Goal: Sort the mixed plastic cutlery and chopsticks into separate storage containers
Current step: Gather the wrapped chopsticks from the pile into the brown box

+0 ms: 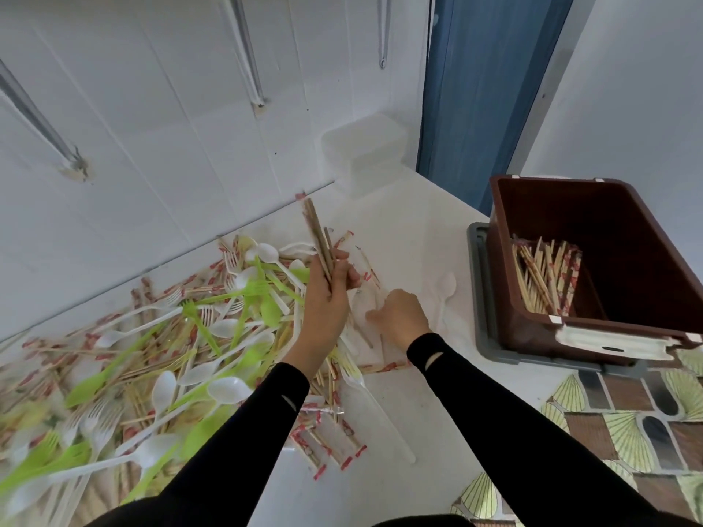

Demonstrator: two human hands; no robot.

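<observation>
Black sleeves [251, 431] lead to my hands. My left hand [326, 298] has its fingers clamped round a bundle of chopsticks [317, 237] pointing to 12 o'clock. My right hand [399, 317] lies knuckles-up on the surface [418, 230]; whether its fingers grip anything, I cannot tell. The cutlery pile [171, 336] sits at 9 o'clock, the brown bin [627, 230] with loose chopsticks [544, 279] at 3.
</observation>
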